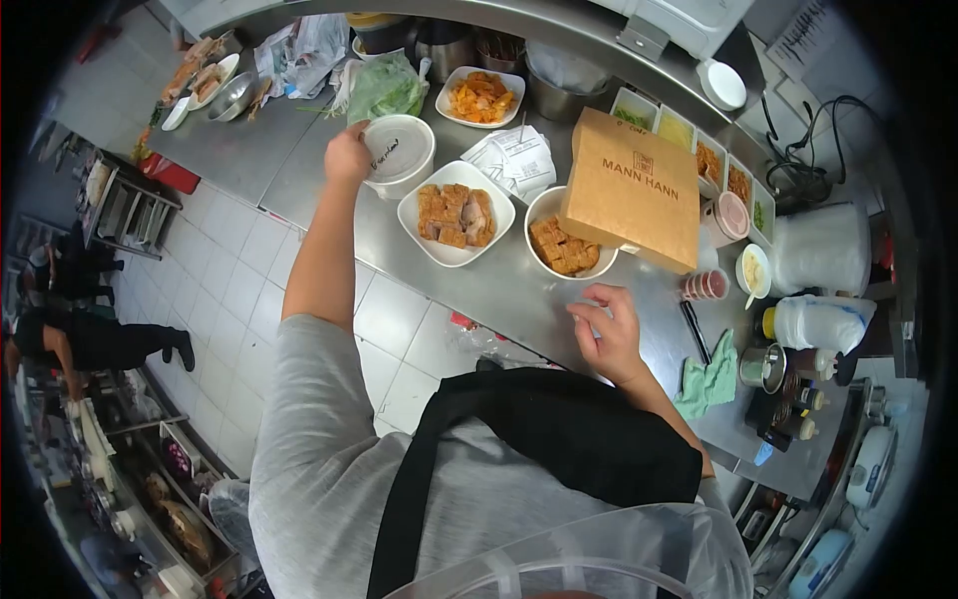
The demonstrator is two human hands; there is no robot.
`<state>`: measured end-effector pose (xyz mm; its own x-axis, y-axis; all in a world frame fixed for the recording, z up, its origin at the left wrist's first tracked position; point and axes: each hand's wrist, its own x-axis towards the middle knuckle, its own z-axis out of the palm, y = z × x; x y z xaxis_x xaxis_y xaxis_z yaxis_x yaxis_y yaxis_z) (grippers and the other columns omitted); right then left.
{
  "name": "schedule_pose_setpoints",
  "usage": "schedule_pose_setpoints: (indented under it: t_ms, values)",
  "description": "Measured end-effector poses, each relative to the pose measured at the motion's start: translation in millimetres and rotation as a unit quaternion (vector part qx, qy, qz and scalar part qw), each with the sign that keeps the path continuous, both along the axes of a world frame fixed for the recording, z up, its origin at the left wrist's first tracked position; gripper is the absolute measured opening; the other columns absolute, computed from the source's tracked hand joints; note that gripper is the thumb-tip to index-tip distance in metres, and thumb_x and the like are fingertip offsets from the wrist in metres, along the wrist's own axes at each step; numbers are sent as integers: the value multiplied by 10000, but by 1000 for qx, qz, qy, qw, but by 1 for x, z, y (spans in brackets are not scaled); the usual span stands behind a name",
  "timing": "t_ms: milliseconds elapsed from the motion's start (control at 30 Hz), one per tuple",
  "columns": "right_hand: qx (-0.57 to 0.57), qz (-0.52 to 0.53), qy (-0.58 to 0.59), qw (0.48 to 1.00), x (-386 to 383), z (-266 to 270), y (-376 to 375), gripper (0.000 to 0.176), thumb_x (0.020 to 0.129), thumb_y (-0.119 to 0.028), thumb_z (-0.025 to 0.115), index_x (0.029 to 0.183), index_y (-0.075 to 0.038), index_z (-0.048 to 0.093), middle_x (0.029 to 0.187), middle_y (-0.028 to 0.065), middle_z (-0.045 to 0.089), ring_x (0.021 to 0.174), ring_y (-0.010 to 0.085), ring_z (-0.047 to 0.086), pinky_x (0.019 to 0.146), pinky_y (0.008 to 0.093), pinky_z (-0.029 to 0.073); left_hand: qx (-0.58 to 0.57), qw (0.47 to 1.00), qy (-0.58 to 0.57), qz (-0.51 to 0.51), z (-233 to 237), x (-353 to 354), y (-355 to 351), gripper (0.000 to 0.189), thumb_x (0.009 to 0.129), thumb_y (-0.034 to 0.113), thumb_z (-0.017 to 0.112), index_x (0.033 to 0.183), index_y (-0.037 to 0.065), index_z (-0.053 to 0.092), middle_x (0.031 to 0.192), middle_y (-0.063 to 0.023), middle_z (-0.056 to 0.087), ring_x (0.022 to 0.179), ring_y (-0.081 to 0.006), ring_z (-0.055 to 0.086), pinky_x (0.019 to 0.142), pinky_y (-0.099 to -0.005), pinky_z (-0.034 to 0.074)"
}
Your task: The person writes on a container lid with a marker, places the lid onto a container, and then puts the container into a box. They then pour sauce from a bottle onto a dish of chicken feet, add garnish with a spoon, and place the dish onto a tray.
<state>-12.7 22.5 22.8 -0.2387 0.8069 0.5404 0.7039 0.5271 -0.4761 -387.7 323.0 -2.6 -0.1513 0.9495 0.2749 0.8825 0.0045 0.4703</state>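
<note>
My left hand grips the left edge of a white round tub whose lid bears handwriting; the fingers are partly hidden. Beside the tub, a white square bowl holds sliced, golden-brown crusted meat. To its right is a round white bowl with more crusted pieces. A brown cardboard box printed "MANN HANN" overlaps that bowl's upper right. Just in front of the round bowl hovers my right hand, open, fingers loosely bent and nothing in it.
Paper receipts lie behind the bowls, near a dish of orange pieces and a bag of greens. Ingredient trays line the back right. A black pen and green cloth lie at right. A person stands far left.
</note>
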Motion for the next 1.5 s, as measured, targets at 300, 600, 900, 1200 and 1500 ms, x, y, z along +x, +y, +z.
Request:
schedule_pose_setpoints:
  t_ms: [300,600,900,1200,1500]
  values:
    - [-79,126,96,984,-140,30,199,249,856,-96,547,1077,-17,631,1055,149,596,966,337,567,852,383,473,-64,997,41,-31,10,-9,10,368,806,110,521,1153,123,646,974,-177,670,950,-343,637,815,-409,510]
    - [-349,96,194,912,-235,-52,348,284,945,-203,508,1154,-60,636,1065,93,665,925,160,608,812,290,476,-87,883,-453,91,-24,-42,22,169,817,150,668,889,-3,676,784,-44,638,678,-152,589,590,-290,463]
    - [-360,163,179,901,-265,-58,338,259,922,-194,507,1084,-79,673,1021,96,651,919,197,608,828,304,473,-42,916,-390,85,-12,-52,-2,97,831,127,655,796,38,646,687,12,580,615,-94,500,565,-273,408]
    - [-396,175,192,881,-267,-56,341,246,946,-150,477,1087,-47,650,1008,65,613,910,132,568,810,291,471,-38,932,-342,110,-19,-51,2,122,817,166,647,809,44,658,712,-38,618,661,-149,557,612,-305,440]
    - [-261,113,-9,959,-267,-41,334,260,893,-233,486,1043,-137,676,1117,131,576,1049,325,558,880,411,457,-102,968,-185,137,-6,-47,0,158,780,216,648,861,84,675,855,-134,681,821,-280,650,726,-367,499]
